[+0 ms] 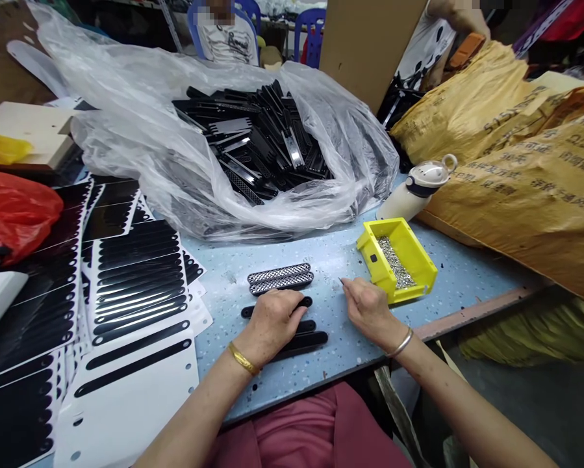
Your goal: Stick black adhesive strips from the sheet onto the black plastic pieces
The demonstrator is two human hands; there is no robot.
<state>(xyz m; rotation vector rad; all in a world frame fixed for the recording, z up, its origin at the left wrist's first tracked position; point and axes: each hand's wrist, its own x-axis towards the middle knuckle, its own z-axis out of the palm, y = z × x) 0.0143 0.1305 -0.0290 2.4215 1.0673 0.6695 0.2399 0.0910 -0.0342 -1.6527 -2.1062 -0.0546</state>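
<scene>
My left hand [275, 318] is curled over a slim black handle-shaped piece [247, 312] with rounded ends, its fingertips hidden beneath the knuckles. Two more black pieces [311, 339] lie partly under that hand, nearer the table's front edge. Just beyond it, a pair of handle-shaped pieces with a silver crosshatch pattern [279, 278] lies side by side. My right hand [367, 307] is closed in a pinch, with a small dark tip showing at its fingers, too small to name. Beside it stands a yellow bin [403, 260] of small shiny metal parts [395, 263].
A clear plastic bag [184, 195] heaped with black pieces [262, 140] fills the back. Sheets of black adhesive strips [140, 279] are stacked at left. A white bottle [416, 188] and yellow sacks [520, 175] stand at right. Other people sit beyond the table.
</scene>
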